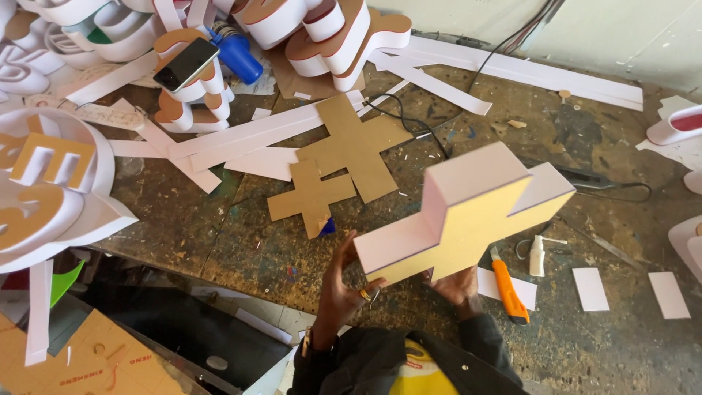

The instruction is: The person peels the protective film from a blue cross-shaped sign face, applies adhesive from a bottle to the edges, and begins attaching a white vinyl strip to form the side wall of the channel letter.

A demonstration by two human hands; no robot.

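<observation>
So both hands are up on a cross-shaped channel sign piece, held tilted over the near edge of the workbench. The left hand has its fingers curled around the lower left arm of the cross, ring showing; the right hand is tucked under the bottom, and only a few fingers peek out, so I can't tell how tightly it's gripping.

Progress-wise, I'd say this one's mostly built: the yellowish face is on and the white side strips wrap all the arms I can see. The far side is hidden, so maybe there's a seam left open there.

Two flat brown cross cutouts lie bare near the middle of the bench, no walls on them yet. Loose white strips are scattered across the back half.

Other stuff: finished white letters with brown faces piled at the back edge, more at the left edge, a phone resting on one piece, a blue bottle beside it. Near the right hand there's an orange utility knife, a small white glue bottle, and two small white rectangles.
</observation>
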